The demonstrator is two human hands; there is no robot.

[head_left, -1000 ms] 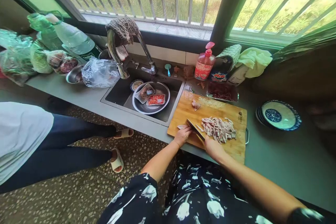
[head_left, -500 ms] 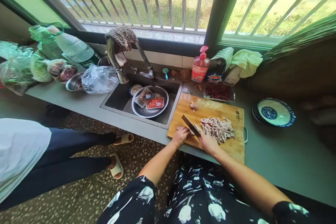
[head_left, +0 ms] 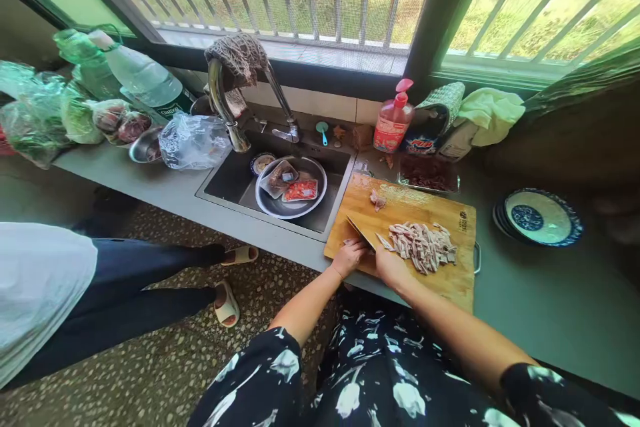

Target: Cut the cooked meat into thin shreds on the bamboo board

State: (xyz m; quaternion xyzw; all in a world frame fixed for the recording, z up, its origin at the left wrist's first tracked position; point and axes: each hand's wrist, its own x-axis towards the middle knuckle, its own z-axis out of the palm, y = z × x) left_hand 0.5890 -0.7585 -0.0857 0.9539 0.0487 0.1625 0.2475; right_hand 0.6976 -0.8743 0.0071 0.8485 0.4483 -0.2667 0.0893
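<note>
My right hand (head_left: 391, 267) is wrapped round the handle of a kitchen knife (head_left: 361, 231), whose blade stands nearly on edge over the wooden cutting board (head_left: 345, 213). Close to the blade's left side, my left hand (head_left: 349, 259) presses a piece of meat (head_left: 349, 241) onto the board, with the fingers bent over most of it. To the right of the knife lies a heap of sliced meat strips (head_left: 424, 247). A small scrap of meat (head_left: 378, 200) rests alone near the board's back edge.
Left of the board, the sink (head_left: 225, 185) holds a metal basin (head_left: 291, 211) with packaged food. A red soap bottle (head_left: 393, 125) and a tray of dark meat (head_left: 429, 173) stand behind. Stacked plates (head_left: 570, 220) sit right. A person in dark trousers (head_left: 150, 267) stands left.
The knife blade has turned more upright, its broad face now barely showing. My hands stay close together over the meat. The whole view has shifted slightly.
</note>
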